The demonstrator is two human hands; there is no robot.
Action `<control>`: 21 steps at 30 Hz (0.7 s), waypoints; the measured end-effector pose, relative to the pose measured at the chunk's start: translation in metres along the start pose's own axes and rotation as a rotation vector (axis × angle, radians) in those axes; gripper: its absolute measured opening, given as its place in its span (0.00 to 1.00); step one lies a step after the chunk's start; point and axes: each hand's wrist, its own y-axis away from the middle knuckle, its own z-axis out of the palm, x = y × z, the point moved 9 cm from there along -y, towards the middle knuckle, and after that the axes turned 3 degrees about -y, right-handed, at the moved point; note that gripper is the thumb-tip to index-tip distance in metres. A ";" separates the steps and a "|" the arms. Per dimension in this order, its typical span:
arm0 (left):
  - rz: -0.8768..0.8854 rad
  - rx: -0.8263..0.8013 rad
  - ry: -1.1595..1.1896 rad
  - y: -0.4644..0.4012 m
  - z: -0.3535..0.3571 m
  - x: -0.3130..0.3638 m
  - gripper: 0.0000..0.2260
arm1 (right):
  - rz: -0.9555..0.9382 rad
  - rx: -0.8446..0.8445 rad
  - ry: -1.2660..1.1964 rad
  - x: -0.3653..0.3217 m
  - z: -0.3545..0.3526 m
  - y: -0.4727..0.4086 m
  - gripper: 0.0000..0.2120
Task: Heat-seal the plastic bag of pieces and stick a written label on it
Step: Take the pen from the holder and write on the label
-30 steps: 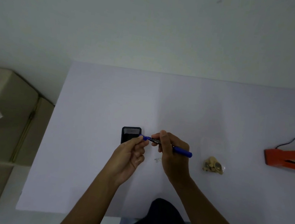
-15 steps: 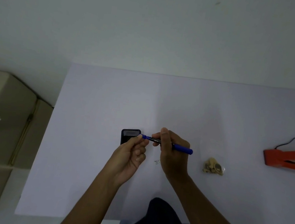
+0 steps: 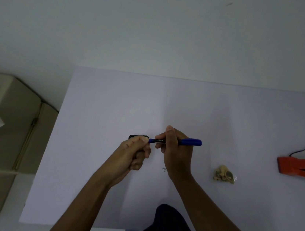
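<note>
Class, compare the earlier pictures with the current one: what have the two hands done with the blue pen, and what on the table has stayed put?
The left hand has closed further over the left end of the blue pen and now hides more of the black object behind it. The right hand keeps its grip on the barrel. The bag of pieces, the orange sealer and the small label stayed put.

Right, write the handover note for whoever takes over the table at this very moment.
Left hand: pinching the left tip of the blue pen.
Right hand: gripping the pen's barrel, held level above the table.
Bag of pieces: lying to the right, apart from both hands.
Orange heat sealer: far right edge.
Small written label: flat by the right wrist.
Left: stick the label on the bag; whether the bag is sealed is unclear.
</note>
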 end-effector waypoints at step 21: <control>0.071 0.473 -0.708 -0.044 -0.132 0.002 0.10 | 0.555 -0.018 0.245 0.143 0.003 -0.035 0.18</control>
